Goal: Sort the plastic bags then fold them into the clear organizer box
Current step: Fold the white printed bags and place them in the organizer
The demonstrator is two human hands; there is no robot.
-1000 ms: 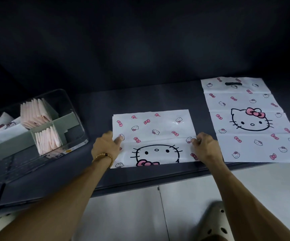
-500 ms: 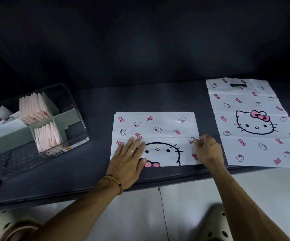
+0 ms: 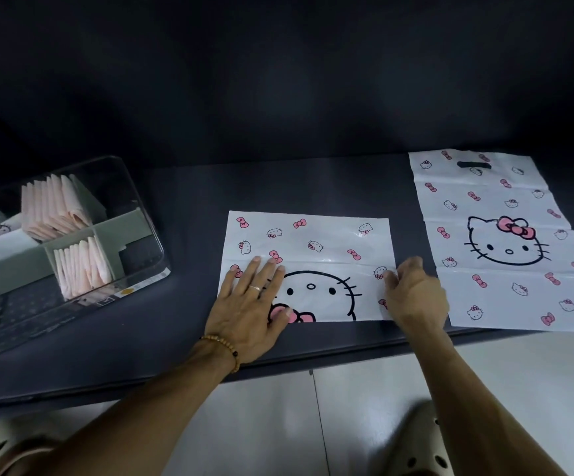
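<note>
White folded bag (image 3: 313, 249) under left hand (image 3: 249, 314)

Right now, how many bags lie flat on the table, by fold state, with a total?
Folded in half, under both hands: 1 bag
Fully unfolded, at right: 1 bag
Total: 2

Pretty dim setup here. A dark tabletop (image 3: 313, 187) stretches out past the hands, backed by a plain dark wall (image 3: 278, 70) with a faint glare. Below the wrists there's pale tiled floor (image 3: 278, 424) with one thin seam.
</note>
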